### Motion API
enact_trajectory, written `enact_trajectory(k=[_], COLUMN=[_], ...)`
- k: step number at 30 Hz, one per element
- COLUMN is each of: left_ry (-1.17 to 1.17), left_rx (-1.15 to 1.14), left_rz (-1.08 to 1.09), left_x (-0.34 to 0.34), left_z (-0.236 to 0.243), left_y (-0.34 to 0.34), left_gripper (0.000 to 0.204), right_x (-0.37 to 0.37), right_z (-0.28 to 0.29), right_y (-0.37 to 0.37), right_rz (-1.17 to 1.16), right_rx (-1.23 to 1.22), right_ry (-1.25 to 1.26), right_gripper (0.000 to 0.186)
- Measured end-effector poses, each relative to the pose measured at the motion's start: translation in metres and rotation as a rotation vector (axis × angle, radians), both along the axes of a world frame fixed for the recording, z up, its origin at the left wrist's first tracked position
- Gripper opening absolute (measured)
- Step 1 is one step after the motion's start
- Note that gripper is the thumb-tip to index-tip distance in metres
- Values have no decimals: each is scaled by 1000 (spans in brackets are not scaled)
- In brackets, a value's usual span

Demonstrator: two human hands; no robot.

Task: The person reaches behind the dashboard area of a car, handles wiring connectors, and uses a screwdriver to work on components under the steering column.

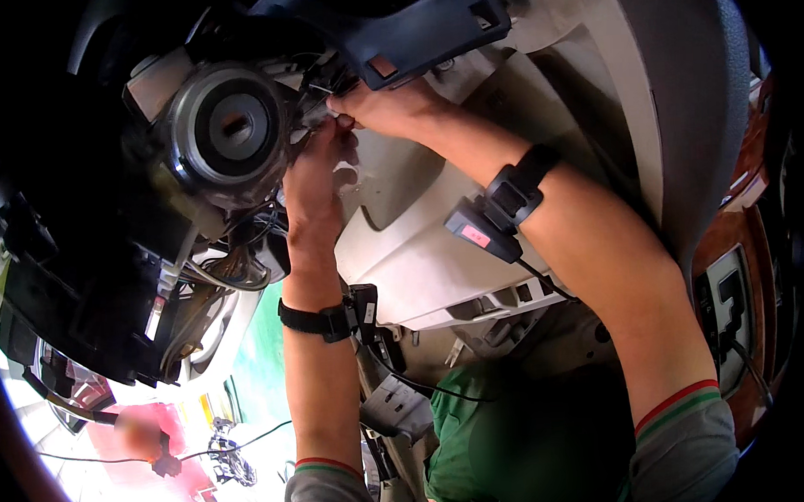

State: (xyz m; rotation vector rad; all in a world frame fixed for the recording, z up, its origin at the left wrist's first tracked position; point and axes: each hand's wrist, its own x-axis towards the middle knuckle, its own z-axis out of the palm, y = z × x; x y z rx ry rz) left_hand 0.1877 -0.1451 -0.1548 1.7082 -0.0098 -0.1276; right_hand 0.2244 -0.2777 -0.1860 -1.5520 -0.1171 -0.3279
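My left hand [315, 165] reaches up beside a round silver-and-black part [229, 124] with a slot in its centre. Its fingers are curled, and their tips are partly hidden. From the right, my right hand [384, 107] meets it just under a dark blue-grey plastic cover [404, 43]. The right fingers are pinched together near the left fingertips, at thin metal and dark pieces [321, 94] on the side of the round part. What either hand grips is too small and covered to make out.
Loose wires [234, 270] hang below the round part. A beige moulded panel [438, 259] lies behind my arms. Straps with small black boxes, a left box [363, 312] and a right box [481, 230], trail cables. A tall grey padded panel [694, 108] stands at the right.
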Motion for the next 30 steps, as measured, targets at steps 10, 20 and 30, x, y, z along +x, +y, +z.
enact_trajectory(k=[10, 20, 30], left_ry=[51, 44, 30], left_rx=[-569, -734, -593], left_rz=[-23, -99, -37], left_x=[13, 6, 0], left_z=[9, 9, 12], left_y=[-9, 1, 4], left_gripper=[33, 26, 35], right_x=[-11, -13, -17], right_z=[14, 11, 16], right_y=[-5, -4, 0], right_rz=[-91, -111, -146], right_rx=[-139, -225, -385], right_ry=[-389, -329, -283], right_gripper=[20, 23, 20])
